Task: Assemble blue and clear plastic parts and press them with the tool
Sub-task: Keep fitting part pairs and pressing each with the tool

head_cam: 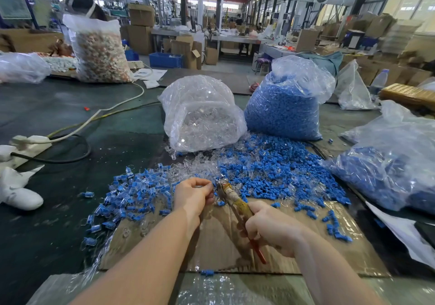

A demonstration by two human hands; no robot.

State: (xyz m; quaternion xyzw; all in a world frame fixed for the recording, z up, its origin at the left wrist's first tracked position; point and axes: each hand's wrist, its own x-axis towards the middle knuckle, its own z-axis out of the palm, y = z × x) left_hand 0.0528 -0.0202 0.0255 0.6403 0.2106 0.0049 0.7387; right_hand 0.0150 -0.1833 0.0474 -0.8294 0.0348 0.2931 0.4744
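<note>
On a flat sheet of brown cardboard [211, 246], the right hand [270, 229] grips the yellow-and-red handles of worn metal pliers [235, 201]. The left hand [193, 195] curls its fingers at the plier tip, pinching something too small to make out. Beyond lie loose blue parts [270, 170] and glassy clear parts [197, 165], then crinkled bags: a clear-parts bag [202, 114] and a blue-parts bag [282, 107].
</note>
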